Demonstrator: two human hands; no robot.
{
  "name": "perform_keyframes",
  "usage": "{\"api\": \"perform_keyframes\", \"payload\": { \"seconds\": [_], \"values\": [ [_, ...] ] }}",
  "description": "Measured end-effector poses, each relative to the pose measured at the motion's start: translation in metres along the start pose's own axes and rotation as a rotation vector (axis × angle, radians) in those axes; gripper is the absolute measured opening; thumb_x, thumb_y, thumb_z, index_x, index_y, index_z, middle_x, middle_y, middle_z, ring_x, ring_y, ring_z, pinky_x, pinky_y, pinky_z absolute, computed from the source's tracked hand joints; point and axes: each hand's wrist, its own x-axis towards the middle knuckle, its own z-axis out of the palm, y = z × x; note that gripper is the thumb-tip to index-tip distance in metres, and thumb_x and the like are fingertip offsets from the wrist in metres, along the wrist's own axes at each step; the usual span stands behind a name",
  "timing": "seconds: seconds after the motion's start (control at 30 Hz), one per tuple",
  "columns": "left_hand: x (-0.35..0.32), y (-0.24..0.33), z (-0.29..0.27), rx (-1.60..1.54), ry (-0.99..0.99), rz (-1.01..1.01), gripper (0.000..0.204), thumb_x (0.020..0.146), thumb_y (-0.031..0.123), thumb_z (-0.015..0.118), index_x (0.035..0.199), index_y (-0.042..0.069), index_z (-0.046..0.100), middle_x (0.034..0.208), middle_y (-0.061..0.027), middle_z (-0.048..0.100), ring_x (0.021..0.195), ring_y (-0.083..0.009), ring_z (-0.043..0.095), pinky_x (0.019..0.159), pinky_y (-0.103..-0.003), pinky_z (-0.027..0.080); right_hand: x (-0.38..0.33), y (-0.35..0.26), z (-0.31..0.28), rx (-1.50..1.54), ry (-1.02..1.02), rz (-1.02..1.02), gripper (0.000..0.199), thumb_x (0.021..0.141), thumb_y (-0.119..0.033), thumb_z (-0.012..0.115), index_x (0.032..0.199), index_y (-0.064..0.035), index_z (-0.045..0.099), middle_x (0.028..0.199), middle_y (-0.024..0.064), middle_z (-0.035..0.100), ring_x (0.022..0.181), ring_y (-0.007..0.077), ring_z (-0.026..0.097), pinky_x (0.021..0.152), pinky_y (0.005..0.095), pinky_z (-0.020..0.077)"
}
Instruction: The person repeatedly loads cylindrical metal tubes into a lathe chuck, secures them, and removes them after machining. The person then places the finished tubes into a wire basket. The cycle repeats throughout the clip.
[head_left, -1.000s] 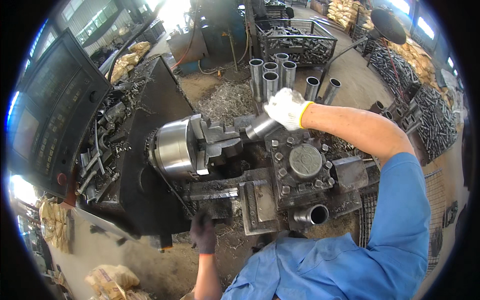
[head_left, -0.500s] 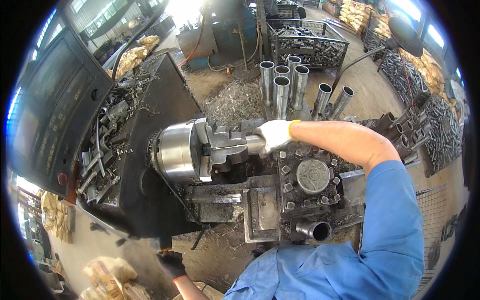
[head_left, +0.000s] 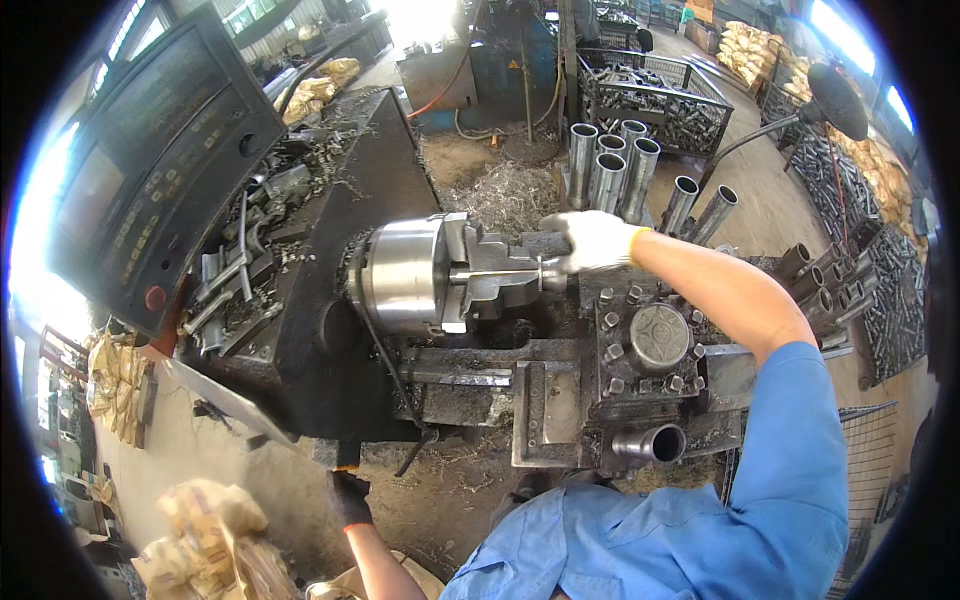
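Note:
My right hand point(head_left: 597, 240), in a white glove, is closed round the outer end of a short metal tube point(head_left: 553, 277) that projects from the lathe chuck point(head_left: 405, 275). The glove hides much of the tube. Dark stepped jaws point(head_left: 500, 270) surround the tube's other end. Low on the left, my left hand point(head_left: 350, 498) wears a dark glove and looks curled below the machine's front edge, beside a dark part with an orange band; what it holds is unclear. The tool post point(head_left: 659, 337), ringed with square-headed bolts, stands just right of the chuck.
Upright metal tubes point(head_left: 610, 178) stand behind the tool post, and another tube point(head_left: 650, 443) lies in front of it. Left is a control panel point(head_left: 170, 170) beside scrap and tools. A lamp point(head_left: 838, 102) leans in at right. Wire bins point(head_left: 655, 95) of parts stand behind.
The view has shifted, so the machine appears farther right. The chuck and its jaws have turned to another angle. My right hand stays by the tube, its grip slightly changed.

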Motion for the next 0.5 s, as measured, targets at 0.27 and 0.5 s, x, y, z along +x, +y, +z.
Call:
{"api": "perform_keyframes", "payload": {
  "seconds": [0.27,0.5],
  "values": [
    [-0.107,0.153,0.128,0.764,0.535,1.040,0.048,0.104,0.025,0.065,0.143,-0.002,0.056,0.137,-0.0215,0.065,0.128,-0.0334,0.062,0.109,-0.045,0.047,-0.215,-0.051,-0.041,0.204,0.683,0.209,0.036,0.088,-0.014,0.073,0.121,-0.0014,0.075,0.107,0.0149,0.079,0.095,0.0220,0.076,0.089,0.0335,0.0583],
    [-0.027,0.369,0.262,1.355,0.477,1.244,0.073,0.100,0.032,0.061,0.162,0.010,0.031,0.106,-0.0212,0.076,0.099,-0.0418,0.074,0.089,-0.051,0.057,-0.345,-0.037,0.049,0.299,0.996,0.518,0.033,0.093,-0.025,0.075,0.111,0.0032,0.074,0.109,0.0163,0.076,0.093,0.0268,0.073,0.083,0.0380,0.0591]
  ]
}}
